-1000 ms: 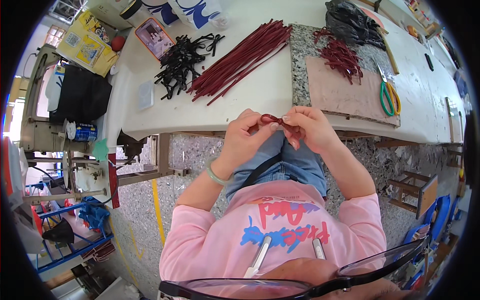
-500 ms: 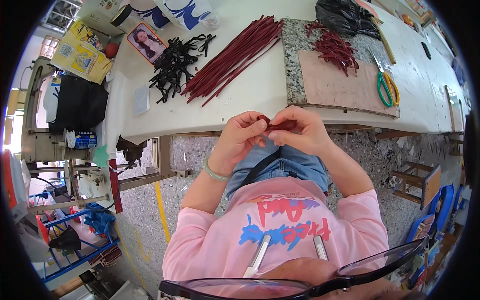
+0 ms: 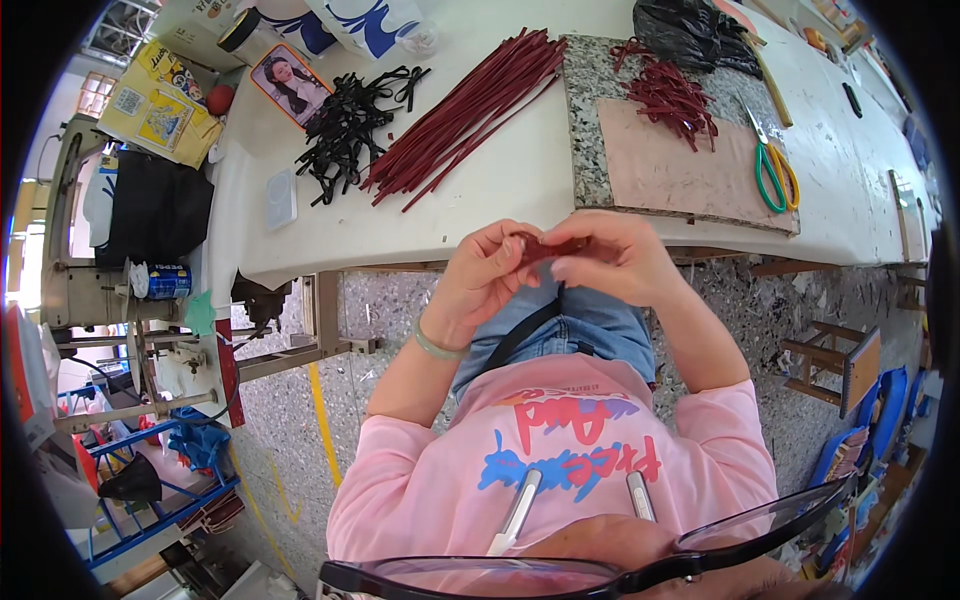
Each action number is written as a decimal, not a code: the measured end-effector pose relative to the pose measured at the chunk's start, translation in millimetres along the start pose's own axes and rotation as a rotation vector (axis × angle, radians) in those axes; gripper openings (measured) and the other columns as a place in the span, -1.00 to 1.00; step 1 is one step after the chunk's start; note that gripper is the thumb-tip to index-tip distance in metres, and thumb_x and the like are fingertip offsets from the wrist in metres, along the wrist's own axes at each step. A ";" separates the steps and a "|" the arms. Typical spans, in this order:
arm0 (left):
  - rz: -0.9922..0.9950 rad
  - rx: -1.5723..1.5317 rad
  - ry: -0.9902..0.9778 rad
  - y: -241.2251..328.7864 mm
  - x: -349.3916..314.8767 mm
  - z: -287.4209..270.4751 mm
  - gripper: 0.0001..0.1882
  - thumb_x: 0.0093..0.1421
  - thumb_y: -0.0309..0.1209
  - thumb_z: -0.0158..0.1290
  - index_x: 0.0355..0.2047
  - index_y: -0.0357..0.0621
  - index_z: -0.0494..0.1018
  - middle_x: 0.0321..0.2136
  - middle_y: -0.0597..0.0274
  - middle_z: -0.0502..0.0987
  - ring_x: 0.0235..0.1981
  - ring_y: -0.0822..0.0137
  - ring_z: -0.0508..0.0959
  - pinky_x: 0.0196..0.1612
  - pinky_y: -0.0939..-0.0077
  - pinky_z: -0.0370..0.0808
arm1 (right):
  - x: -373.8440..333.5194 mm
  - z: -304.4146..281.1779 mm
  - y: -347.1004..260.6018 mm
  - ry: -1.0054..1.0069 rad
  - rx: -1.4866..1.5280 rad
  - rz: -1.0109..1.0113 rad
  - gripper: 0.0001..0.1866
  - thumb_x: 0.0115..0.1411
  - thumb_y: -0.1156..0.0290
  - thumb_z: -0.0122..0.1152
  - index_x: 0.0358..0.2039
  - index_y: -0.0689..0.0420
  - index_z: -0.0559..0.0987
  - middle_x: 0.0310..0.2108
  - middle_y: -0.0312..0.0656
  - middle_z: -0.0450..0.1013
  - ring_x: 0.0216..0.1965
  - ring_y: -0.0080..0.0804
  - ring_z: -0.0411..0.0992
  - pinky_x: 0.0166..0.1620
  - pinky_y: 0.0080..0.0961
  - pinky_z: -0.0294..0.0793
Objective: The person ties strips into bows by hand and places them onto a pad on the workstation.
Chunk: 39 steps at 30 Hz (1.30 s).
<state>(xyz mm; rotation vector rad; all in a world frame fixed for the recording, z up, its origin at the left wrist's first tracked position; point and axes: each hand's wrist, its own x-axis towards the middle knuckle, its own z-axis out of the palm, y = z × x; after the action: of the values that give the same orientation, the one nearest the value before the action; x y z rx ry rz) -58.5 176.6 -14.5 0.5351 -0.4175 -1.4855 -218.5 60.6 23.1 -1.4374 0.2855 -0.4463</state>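
Observation:
In front of the table's near edge, above my lap, both hands are closed on a dark red strip [image 3: 551, 247]. My left hand [image 3: 482, 280] pinches one end between thumb and fingertips. My right hand [image 3: 615, 262] grips the other part, and its fingers hide much of the strip. Beyond them on the table lies a bundle of long dark red strips [image 3: 470, 115]. Left of that bundle is a tangle of black looped strips [image 3: 345, 135]. A heap of short dark red pieces [image 3: 672, 105] rests on a speckled stone slab [image 3: 590, 165].
Scissors [image 3: 771, 175] with one green and one yellow handle lie at the slab's right, near a black plastic bag [image 3: 690, 35]. A phone [image 3: 290, 85] and a small white case [image 3: 282, 199] sit at left. Beside the table stand a sewing machine [image 3: 75, 215] and a wooden stool [image 3: 835, 365].
My right hand's fingers have shifted along the strip, and its thumb has come away from the left fingertips. Both hands stay in nearly the same place.

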 end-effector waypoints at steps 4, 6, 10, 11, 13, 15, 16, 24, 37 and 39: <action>0.093 0.403 0.180 1.0 2.6 18.3 -0.74 0.17 -0.44 0.03 -0.16 -0.32 0.40 -0.32 0.19 0.51 -0.46 0.51 0.46 -0.43 0.69 0.43 | -3.2 -1.7 -0.2 0.070 0.038 0.107 -0.78 0.11 0.61 0.10 -0.19 0.29 0.49 -0.34 -0.21 0.47 -0.43 -0.59 0.44 -0.42 -0.68 0.45; 0.080 0.640 0.231 -1.4 1.3 18.3 -0.80 0.16 -0.46 0.03 -0.23 -0.31 0.45 -0.41 0.24 0.54 -0.53 0.57 0.41 -0.49 0.72 0.40 | -2.7 -2.1 -4.3 0.107 0.072 0.146 -0.77 0.10 0.59 0.11 -0.18 0.30 0.49 -0.33 -0.20 0.47 -0.43 -0.59 0.45 -0.43 -0.69 0.44; 0.144 0.601 0.312 -3.4 2.5 24.2 -0.82 0.15 -0.44 0.05 -0.29 -0.31 0.49 -0.46 0.27 0.56 -0.55 0.60 0.39 -0.54 0.73 0.38 | 1.8 -15.8 -8.6 0.082 0.091 0.307 -0.79 0.13 0.47 0.14 -0.24 0.31 0.49 -0.38 -0.18 0.49 -0.46 -0.55 0.46 -0.50 -0.71 0.40; 0.133 0.565 0.304 -3.6 3.1 25.4 -0.82 0.14 -0.44 0.07 -0.29 -0.31 0.49 -0.45 0.25 0.56 -0.56 0.60 0.40 -0.56 0.73 0.38 | 2.0 -17.7 -7.5 0.073 0.091 0.324 -0.79 0.14 0.43 0.14 -0.26 0.30 0.49 -0.40 -0.18 0.49 -0.47 -0.54 0.47 -0.51 -0.71 0.40; 0.122 0.531 0.299 -5.2 4.1 28.5 -0.81 0.12 -0.44 0.09 -0.29 -0.31 0.49 -0.44 0.24 0.56 -0.57 0.59 0.40 -0.58 0.73 0.37 | 2.3 -15.5 -9.1 0.067 0.075 0.317 -0.78 0.15 0.41 0.14 -0.27 0.29 0.49 -0.42 -0.19 0.50 -0.48 -0.53 0.47 -0.52 -0.70 0.39; 0.140 0.585 0.349 -7.2 5.4 33.9 -0.80 0.09 -0.44 0.13 -0.30 -0.31 0.50 -0.46 0.24 0.56 -0.61 0.59 0.41 -0.60 0.73 0.36 | 1.9 -14.2 -9.0 0.062 0.059 0.310 -0.78 0.16 0.38 0.13 -0.28 0.29 0.49 -0.43 -0.20 0.50 -0.48 -0.53 0.47 -0.53 -0.70 0.39; 0.140 0.586 0.349 -6.0 6.2 36.0 -0.80 0.09 -0.44 0.13 -0.30 -0.31 0.50 -0.46 0.24 0.56 -0.61 0.59 0.41 -0.60 0.73 0.36 | 1.7 -14.0 -8.2 0.056 0.067 0.304 -0.78 0.16 0.38 0.13 -0.29 0.29 0.49 -0.42 -0.20 0.50 -0.47 -0.52 0.48 -0.51 -0.70 0.41; 0.152 0.488 0.459 -11.0 10.0 45.5 -0.82 0.08 -0.43 0.14 -0.34 -0.29 0.52 -0.59 0.32 0.50 -0.66 0.60 0.38 -0.64 0.77 0.28 | -3.1 -7.3 2.7 0.042 0.104 0.177 -0.91 0.18 0.51 0.05 -0.39 0.28 0.42 -0.42 -0.08 0.50 -0.42 -0.49 0.49 -0.40 -0.61 0.50; 0.166 0.481 0.401 -8.4 11.6 42.6 -0.80 0.09 -0.42 0.14 -0.30 -0.29 0.51 -0.56 0.31 0.51 -0.65 0.60 0.38 -0.63 0.76 0.31 | -2.6 -17.0 -8.4 0.068 0.162 0.237 -0.81 0.21 0.40 0.06 -0.33 0.30 0.43 -0.39 -0.11 0.49 -0.36 -0.42 0.51 -0.36 -0.62 0.49; 0.124 0.591 0.335 -9.3 12.4 42.3 -0.77 0.12 -0.40 0.11 -0.26 -0.28 0.50 -0.52 0.29 0.52 -0.61 0.59 0.40 -0.60 0.74 0.36 | -0.1 -21.6 -7.9 0.092 0.181 0.252 -0.79 0.21 0.37 0.07 -0.33 0.30 0.43 -0.40 -0.12 0.49 -0.39 -0.43 0.51 -0.38 -0.62 0.48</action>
<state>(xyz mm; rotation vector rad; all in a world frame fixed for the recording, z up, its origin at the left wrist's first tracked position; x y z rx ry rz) -89.7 160.8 13.8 1.1845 -0.6138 -1.1128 -229.3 40.9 28.3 -1.1876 0.4825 -0.3241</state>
